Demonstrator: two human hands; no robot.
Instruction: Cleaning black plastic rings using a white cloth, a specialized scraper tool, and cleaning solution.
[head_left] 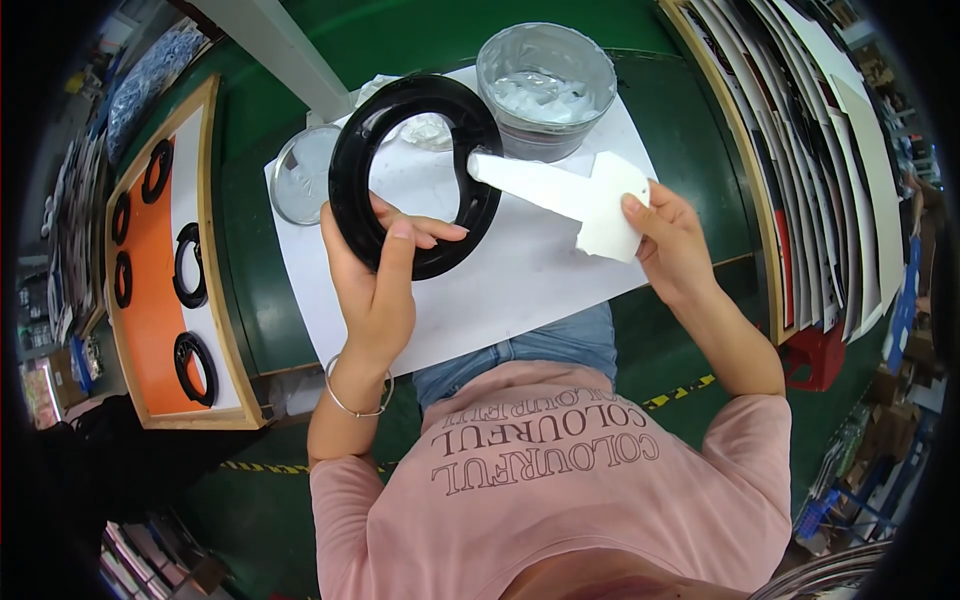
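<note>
My left hand (pixel 385 245) grips a glossy black ring (pixel 350 165) at its lower left, fingers reaching through the opening. The ring is held up above a white sheet (pixel 470 320) on the table. From the right, my right hand (pixel 670 235) pinches a white paper-like piece (pixel 610 205) between thumb and fingers. Its long narrow strip reaches left, and the tip meets the right side of the ring. Whether that tip is stuck on or only touching, I cannot tell.
A clear bucket (pixel 547 135) holding crumpled plastic stands behind the ring. A round clear lid (pixel 300 180) lies at left. Farther left, a wood-framed tray (pixel 150 370) carries several black rings. At right, many upright boards (pixel 800 170) fill a wooden rack. A white post (pixel 275 50) rises behind.
</note>
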